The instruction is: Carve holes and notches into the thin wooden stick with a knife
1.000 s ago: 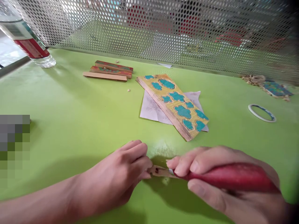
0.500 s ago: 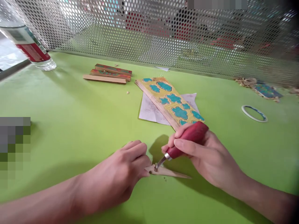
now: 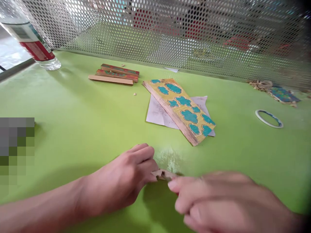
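Observation:
A small piece of pale wood (image 3: 164, 175) with a dark hole lies low over the green table. My left hand (image 3: 121, 181) pinches its left end between closed fingers. At the piece's right end is my right hand (image 3: 225, 200), blurred, its fingers curled and its fingertips touching or very near the wood. The red-handled tool is not visible now; whether my right hand still holds it is hidden.
Beyond the hands, a yellow board with blue shapes (image 3: 184, 101) rests on white paper (image 3: 155, 113). Painted sticks (image 3: 118, 75) lie at back left, near a bottle (image 3: 36, 45). A tape ring (image 3: 269, 118) is at right, before a perforated metal screen (image 3: 155, 38).
My right hand has moved down and turned over, and the red-handled tool has gone out of sight. My left hand stays on the wood. The view has shifted slightly.

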